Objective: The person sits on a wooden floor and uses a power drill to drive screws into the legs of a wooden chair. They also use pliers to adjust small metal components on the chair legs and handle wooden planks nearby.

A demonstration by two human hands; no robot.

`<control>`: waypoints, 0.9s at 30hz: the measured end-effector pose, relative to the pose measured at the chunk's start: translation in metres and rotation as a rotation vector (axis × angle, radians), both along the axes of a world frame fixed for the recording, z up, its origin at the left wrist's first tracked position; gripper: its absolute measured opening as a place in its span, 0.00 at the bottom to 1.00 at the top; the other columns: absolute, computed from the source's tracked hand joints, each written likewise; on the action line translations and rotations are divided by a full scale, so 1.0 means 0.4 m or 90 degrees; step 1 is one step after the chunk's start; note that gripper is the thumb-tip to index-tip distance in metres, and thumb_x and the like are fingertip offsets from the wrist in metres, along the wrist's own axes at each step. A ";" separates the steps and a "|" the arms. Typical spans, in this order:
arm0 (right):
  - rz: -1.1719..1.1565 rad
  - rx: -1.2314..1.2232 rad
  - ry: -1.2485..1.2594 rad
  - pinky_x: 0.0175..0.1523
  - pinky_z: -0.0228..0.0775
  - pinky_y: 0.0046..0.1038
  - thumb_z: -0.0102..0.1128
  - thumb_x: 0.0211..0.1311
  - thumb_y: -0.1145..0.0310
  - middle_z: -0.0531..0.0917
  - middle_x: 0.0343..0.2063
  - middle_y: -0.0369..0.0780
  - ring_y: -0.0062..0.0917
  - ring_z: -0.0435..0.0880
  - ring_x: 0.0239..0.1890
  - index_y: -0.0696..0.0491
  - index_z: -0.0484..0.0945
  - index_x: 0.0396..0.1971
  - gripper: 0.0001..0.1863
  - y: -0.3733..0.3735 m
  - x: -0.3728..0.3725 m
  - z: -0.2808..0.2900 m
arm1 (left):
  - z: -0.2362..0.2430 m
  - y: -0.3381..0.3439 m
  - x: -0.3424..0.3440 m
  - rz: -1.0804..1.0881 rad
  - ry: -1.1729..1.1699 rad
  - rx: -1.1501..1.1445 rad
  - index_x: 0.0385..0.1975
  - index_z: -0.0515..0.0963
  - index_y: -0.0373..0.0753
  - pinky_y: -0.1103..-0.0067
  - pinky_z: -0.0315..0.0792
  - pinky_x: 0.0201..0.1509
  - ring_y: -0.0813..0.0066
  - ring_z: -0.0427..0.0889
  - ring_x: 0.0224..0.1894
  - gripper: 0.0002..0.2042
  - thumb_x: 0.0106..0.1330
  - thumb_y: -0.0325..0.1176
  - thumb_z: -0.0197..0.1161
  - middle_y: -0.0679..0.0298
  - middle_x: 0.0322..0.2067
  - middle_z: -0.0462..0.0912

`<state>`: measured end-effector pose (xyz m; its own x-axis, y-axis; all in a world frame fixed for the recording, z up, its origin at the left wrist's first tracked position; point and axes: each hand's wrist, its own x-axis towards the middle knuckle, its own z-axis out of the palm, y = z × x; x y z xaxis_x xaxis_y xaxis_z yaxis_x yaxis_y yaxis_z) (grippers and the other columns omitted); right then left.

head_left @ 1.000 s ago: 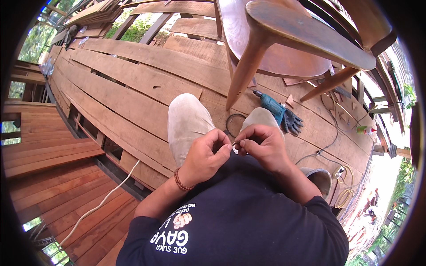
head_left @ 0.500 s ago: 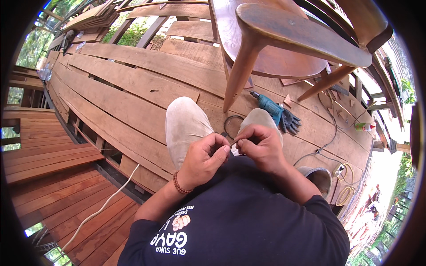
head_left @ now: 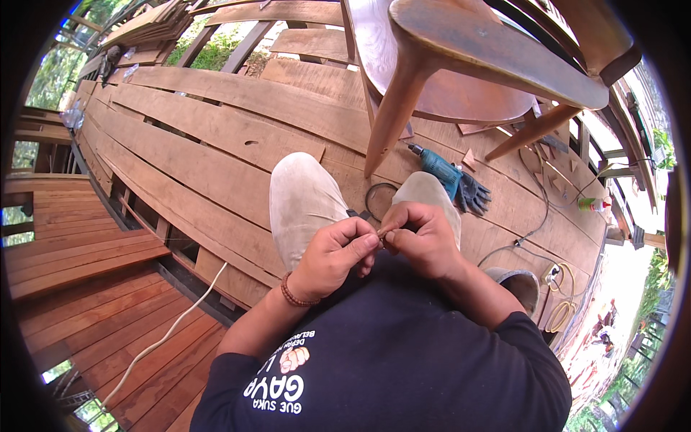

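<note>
Over my lap, between my knees, both hands meet with their fingertips nearly together. My left hand [head_left: 335,255], with a beaded bracelet [head_left: 290,288] at its wrist, pinches thumb against forefinger. Facing it, my right hand [head_left: 417,241] is closed in a pinch too. Whatever lies between the fingertips is tiny and mostly covered, so its kind does not show. Just beyond the right knee [head_left: 425,189] a teal power drill [head_left: 437,170] lies on the planks, with a dark work glove [head_left: 473,194] against it.
A wooden chair [head_left: 497,54] with a curved armrest stands ahead on the right. Gapped planks [head_left: 209,137] form the floor. To the right are a glue bottle [head_left: 592,205], a bucket [head_left: 520,284] and a yellow cord [head_left: 563,313]. A pale cable [head_left: 169,335] crosses the reddish boards at left.
My fingertips have come closer together, and the thin dark piece seen between them before is now mostly hidden. The view has shifted slightly.
</note>
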<state>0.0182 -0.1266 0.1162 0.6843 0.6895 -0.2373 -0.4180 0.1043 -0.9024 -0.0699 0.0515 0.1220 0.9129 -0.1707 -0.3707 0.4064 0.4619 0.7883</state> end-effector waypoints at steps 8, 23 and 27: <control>-0.065 -0.068 -0.053 0.36 0.71 0.20 0.59 0.57 0.77 0.83 0.26 0.36 0.15 0.79 0.30 0.58 0.79 0.27 0.02 0.010 -0.007 -0.025 | -0.035 -0.012 0.010 0.065 -0.079 0.150 0.35 0.76 0.34 0.84 0.73 0.34 0.82 0.78 0.29 0.05 0.72 0.28 0.58 0.66 0.28 0.80; -0.181 0.029 0.071 0.32 0.69 0.20 0.58 0.59 0.78 0.81 0.22 0.36 0.15 0.76 0.25 0.56 0.72 0.24 0.06 0.045 -0.019 -0.096 | -0.110 -0.055 0.031 0.232 -0.094 0.015 0.36 0.77 0.32 0.81 0.76 0.38 0.78 0.80 0.32 0.03 0.70 0.24 0.59 0.62 0.30 0.82; -0.199 0.107 0.132 0.32 0.71 0.21 0.59 0.58 0.77 0.81 0.22 0.36 0.16 0.77 0.24 0.57 0.74 0.24 0.05 0.050 -0.026 -0.096 | -0.117 -0.060 0.029 0.252 -0.068 -0.082 0.36 0.77 0.32 0.81 0.76 0.39 0.78 0.80 0.32 0.03 0.71 0.24 0.58 0.62 0.30 0.82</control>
